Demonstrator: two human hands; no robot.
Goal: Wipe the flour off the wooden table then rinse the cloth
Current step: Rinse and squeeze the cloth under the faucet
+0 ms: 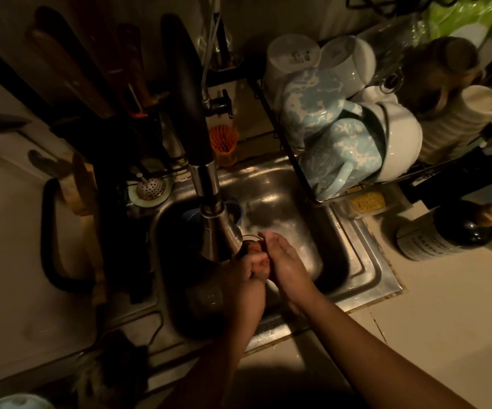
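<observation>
Both of my hands meet over the steel sink point(354, 261), right under the head of the pull-down tap point(221, 228). My left hand point(252, 268) has its fingers curled round a small brownish wad that looks like the cloth point(253, 248); the dim light hides most of it. My right hand point(284, 261) lies against the left one, fingers fairly straight and cupped beside the wad. The wooden table is out of view.
A dish rack point(295, 160) packed with blue-and-white mugs and white bowls overhangs the sink's right side. A dark soap bottle point(448, 231) stands on the right counter. An orange brush holder point(224, 144) and a strainer point(150, 188) sit behind the sink. Knives hang on the back wall.
</observation>
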